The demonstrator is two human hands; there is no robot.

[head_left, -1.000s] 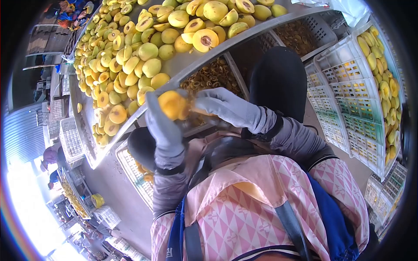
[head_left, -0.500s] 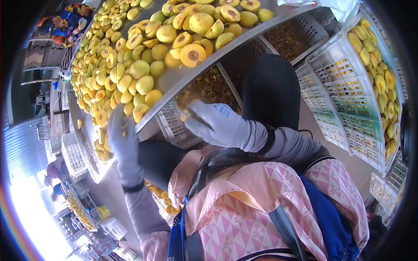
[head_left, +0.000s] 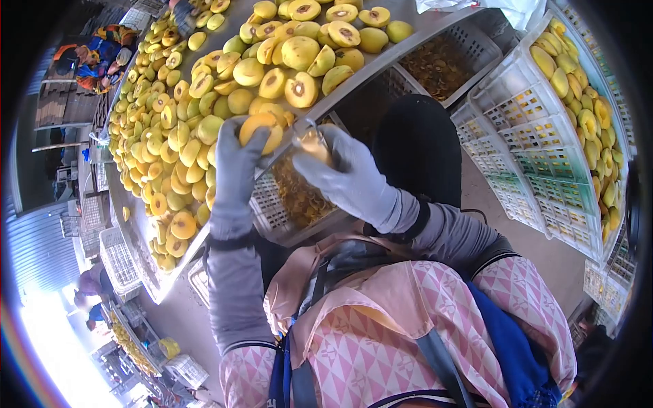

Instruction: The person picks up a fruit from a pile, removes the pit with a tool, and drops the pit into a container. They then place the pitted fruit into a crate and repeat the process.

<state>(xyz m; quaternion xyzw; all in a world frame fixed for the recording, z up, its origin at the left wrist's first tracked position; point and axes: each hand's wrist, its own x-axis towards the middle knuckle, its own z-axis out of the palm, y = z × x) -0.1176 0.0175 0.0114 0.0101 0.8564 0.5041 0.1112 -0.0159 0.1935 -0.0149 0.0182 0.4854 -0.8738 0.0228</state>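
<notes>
My left hand (head_left: 233,170) is pinching a yellow fruit half (head_left: 262,133) by the table's near edge (head_left: 371,71); my right hand (head_left: 357,187) is gripping a small tool (head_left: 313,144) just beside it. I'm seemingly lining them up, which is calling for steady fingers.

Pretty bright daylight here, with the lower left totally blown out to white and a rainbow flare on the left rim. Fisheye bends the counter (head_left: 381,62) edge, corners go black. Right hand (head_left: 350,180) looks a bit soft, far background's hazy, fruit (head_left: 299,53) reads fairly crisp.
</notes>
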